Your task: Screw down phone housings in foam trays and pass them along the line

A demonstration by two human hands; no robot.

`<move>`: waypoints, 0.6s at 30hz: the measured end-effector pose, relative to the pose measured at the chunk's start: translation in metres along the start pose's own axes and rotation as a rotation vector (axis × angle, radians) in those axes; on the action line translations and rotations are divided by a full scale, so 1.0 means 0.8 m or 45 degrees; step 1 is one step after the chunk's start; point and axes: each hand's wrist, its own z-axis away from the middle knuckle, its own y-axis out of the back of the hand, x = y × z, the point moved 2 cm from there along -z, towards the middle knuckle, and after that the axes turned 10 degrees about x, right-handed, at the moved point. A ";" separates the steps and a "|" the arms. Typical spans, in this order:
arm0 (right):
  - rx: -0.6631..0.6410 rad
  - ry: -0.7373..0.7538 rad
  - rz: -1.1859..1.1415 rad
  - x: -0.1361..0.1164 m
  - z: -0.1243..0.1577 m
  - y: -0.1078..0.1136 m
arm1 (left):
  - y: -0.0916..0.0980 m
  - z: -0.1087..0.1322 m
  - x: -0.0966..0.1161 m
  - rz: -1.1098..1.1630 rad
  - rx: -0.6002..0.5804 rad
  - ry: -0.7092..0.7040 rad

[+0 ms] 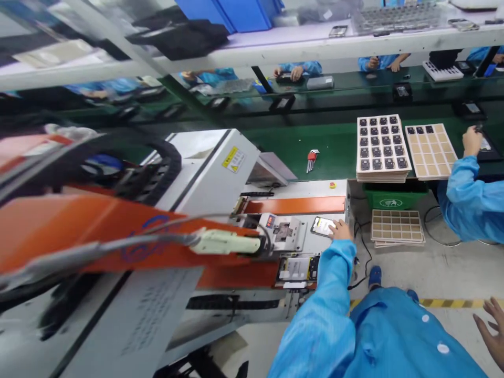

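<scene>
My left hand (340, 230) reaches onto a machine bed (311, 242), and its fingertips touch the right edge of a phone (323, 226) with a lit white screen. The phone lies flat, and those fingers look stretched out rather than wrapped round it. Left of the phone is a metal fixture (284, 232) with a cut-out. Nearer to me, below my forearm, a fixture carries an opened device (296, 269) with its inside parts showing. At the right edge my right hand (491, 329) is held in the air over the floor, fingers spread, holding nothing.
An orange machine arm (157, 231) with cables spans the left. Hex keys (312, 159) lie on the green bench. Trays of black parts (381, 149) stand beside a co-worker's hand (472, 142). Below are a green bin (394, 198) and stacked trays (397, 227).
</scene>
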 end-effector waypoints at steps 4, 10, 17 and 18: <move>-0.057 -0.012 -0.213 -0.049 -0.032 -0.044 | 0.027 -0.001 0.003 0.066 -0.002 -0.126; -0.538 -0.458 -0.839 -0.160 -0.097 -0.106 | 0.101 0.072 0.038 0.337 0.061 -0.651; -1.506 -0.873 -1.417 -0.221 -0.190 -0.084 | 0.144 0.286 0.083 0.919 0.516 -1.591; -1.574 -0.823 -1.407 -0.216 -0.199 -0.077 | 0.141 0.312 0.088 0.977 0.583 -1.624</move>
